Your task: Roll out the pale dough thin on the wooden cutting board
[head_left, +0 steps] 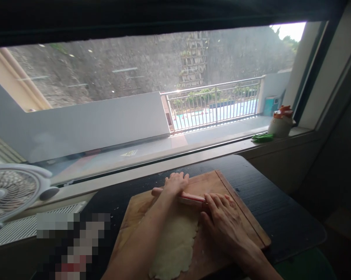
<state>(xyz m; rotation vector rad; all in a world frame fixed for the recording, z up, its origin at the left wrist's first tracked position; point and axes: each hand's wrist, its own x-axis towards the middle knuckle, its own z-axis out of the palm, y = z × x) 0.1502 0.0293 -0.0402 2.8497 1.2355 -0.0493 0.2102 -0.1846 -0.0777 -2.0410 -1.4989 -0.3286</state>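
Note:
A wooden rolling pin lies across the far part of a flat sheet of dough with a ragged right edge. My left hand presses over the pin near its left end, the fingers curving down on the far side. Its forearm covers the dough's left part. At the pin's right end, my right hand rests over it with the fingers bent across and the thumb on the near side. Under the dough is a wooden cutting board with a dark strip along its right side.
The board sits on a dark table with white specks on it. Beyond runs a window ledge holding a pale jug with an orange top and a green cloth. A fan stands at left. A blurred-out patch is at lower left.

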